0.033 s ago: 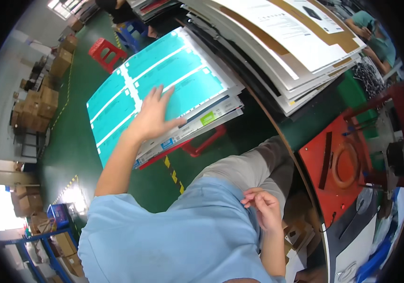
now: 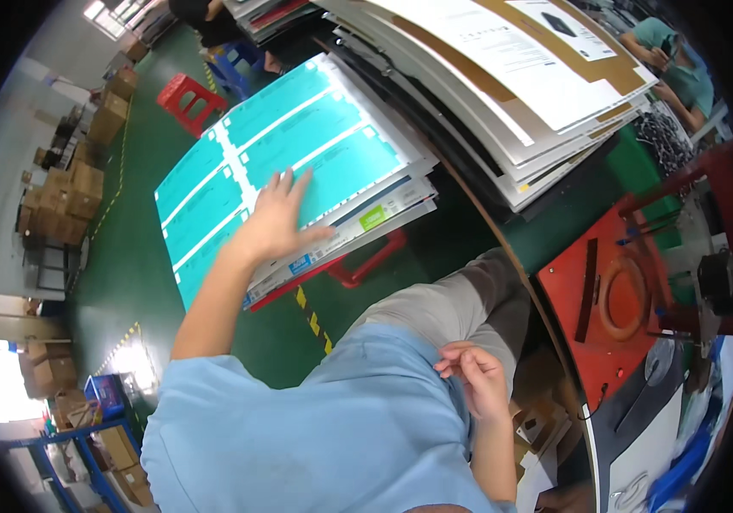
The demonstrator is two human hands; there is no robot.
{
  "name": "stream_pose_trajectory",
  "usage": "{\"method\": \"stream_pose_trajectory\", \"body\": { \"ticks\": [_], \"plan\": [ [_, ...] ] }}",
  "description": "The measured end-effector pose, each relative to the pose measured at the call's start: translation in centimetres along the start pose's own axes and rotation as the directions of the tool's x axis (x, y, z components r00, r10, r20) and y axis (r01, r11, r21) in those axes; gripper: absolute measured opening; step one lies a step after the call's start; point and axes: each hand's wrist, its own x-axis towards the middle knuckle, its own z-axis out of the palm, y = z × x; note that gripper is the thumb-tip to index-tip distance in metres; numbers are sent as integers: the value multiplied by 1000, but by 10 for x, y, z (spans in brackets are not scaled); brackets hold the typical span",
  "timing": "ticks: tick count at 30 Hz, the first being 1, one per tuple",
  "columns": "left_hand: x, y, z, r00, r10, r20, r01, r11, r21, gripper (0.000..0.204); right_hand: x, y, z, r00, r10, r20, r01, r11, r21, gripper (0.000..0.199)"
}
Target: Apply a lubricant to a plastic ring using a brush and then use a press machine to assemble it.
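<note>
My left hand (image 2: 274, 224) lies spread on the top of a stack of printed sheets, its thumb near the right edge. The top sheet (image 2: 332, 128) is teal with white stripes and cut-out shapes. Lower layers show a green patch and a blue patch along the stack's side. A red stool (image 2: 375, 261) shows partly below the stack. My right hand (image 2: 479, 376) hangs in front of my waist, close to the table edge, with fingers loosely curled together and nothing visible in them.
A taller pile of white and brown printed sheets (image 2: 503, 77) is on the table to the right. Beyond it an orange-red board (image 2: 576, 316) carries a ring. Another red stool (image 2: 187, 103) stands on the green floor. Cartons (image 2: 71, 197) line the left wall. Two other people sit farther off.
The fingertips of my left hand have shifted slightly nearer to me over the teal sheet. My right hand stays in place.
</note>
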Motion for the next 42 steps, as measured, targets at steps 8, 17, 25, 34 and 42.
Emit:
{"method": "stream_pose_trajectory", "body": {
  "ticks": [8,17,25,34,42],
  "plan": [
    [-30,4,-36,993,53,-103,-72,979,-188,43,4,-8,-1,987,123,-107,-126,992,-20,29],
    [-116,22,-203,772,291,-565,-235,957,173,30,63,-129,66,717,-694,67,457,395,-797,77],
    [-96,43,-253,494,541,-681,-724,689,23,40,16,-195,84,727,-676,121,595,533,-601,30],
    [26,71,-148,599,383,-703,-797,366,-480,31,-315,-60,-99,199,-802,-563,446,586,-677,23],
    [107,-6,51,888,369,-275,-373,927,40,57,-567,198,7,-282,-218,-934,419,848,-324,38]
  ]
}}
